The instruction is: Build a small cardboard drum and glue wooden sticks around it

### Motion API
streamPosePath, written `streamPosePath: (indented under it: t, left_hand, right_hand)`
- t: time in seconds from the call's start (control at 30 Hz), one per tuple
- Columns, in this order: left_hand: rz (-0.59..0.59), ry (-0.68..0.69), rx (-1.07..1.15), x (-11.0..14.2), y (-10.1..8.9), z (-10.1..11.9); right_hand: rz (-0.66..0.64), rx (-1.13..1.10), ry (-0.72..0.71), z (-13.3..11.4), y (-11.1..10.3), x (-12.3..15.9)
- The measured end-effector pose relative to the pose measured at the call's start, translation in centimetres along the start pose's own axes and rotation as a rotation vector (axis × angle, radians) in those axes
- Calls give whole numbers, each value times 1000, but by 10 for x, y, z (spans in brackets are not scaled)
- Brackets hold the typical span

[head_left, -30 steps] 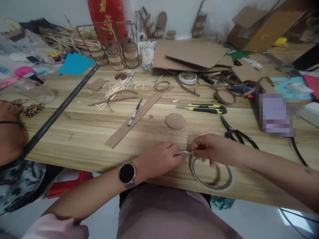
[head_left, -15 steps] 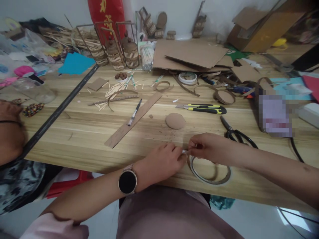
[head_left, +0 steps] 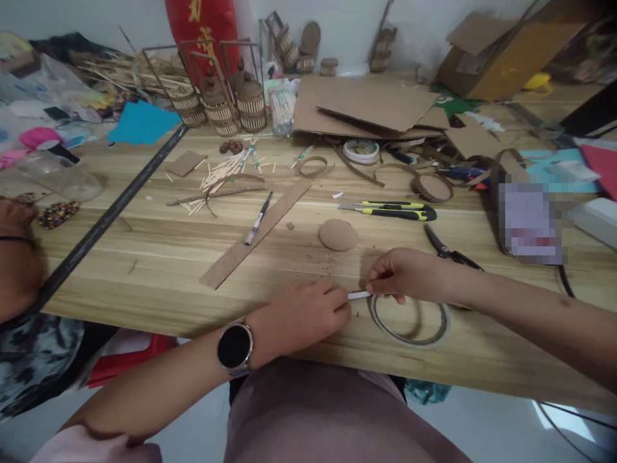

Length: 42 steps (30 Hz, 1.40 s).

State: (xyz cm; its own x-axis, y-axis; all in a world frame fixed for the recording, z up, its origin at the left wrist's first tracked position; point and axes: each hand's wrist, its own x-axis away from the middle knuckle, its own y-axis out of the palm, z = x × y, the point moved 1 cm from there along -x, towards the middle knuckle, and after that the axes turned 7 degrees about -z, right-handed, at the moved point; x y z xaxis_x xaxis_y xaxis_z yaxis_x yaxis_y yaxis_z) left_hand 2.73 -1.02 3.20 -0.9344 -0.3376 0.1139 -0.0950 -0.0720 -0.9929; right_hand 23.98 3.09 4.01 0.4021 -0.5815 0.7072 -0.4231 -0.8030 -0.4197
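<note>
A short white strip of tape point(head_left: 358, 295) stretches between my two hands over the near part of the table. My left hand point(head_left: 308, 315), the one with the watch, is closed on the strip's left end, palm down. At the other end my right hand point(head_left: 402, 273) pinches the strip between thumb and fingers. Just below my right hand lies a roll of tape point(head_left: 446, 328), a thin ring touching the strip's right end. Beyond my hands is a round cardboard disc point(head_left: 338, 235). Black-handled scissors point(head_left: 450, 252) are partly hidden behind my right forearm.
A yellow-black utility knife point(head_left: 393, 210) lies past the disc. To the left, a pen point(head_left: 259, 218) rests on a cardboard strip point(head_left: 224, 267). Matchsticks point(head_left: 224, 170), cardboard sheets point(head_left: 366, 103) and small stick-sided baskets point(head_left: 250, 109) stand farther back. Another person's arm point(head_left: 22, 270) is at the left edge.
My hands have moved apart, with more of the white tape showing between them. The left hand has shifted left; the tape roll has moved slightly.
</note>
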Motion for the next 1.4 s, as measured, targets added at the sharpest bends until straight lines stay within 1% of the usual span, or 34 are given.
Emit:
streamPosePath:
  t: [0.27,0.43,0.53,0.7,1.0,1.4]
  left_hand:
    - [-13,-19,24,1,-3,-1]
    - [-28,-28,23,3,-3,-1]
    - [-50,-14,16,3,-3,-2]
    - [-48,-23,2,1,-2,-2]
    - [-100,-36,-2,1,-3,-1]
    - [-99,-37,-12,1,-3,-1]
  right_hand:
    - [32,-27,23,11,-2,7]
    - [0,-68,16,21,-5,14]
    - [19,-24,56,28,-8,16]
    - [76,68,100,34,-11,19]
    - [146,228,43,43,-10,23]
    - [210,367,-17,43,-10,22]
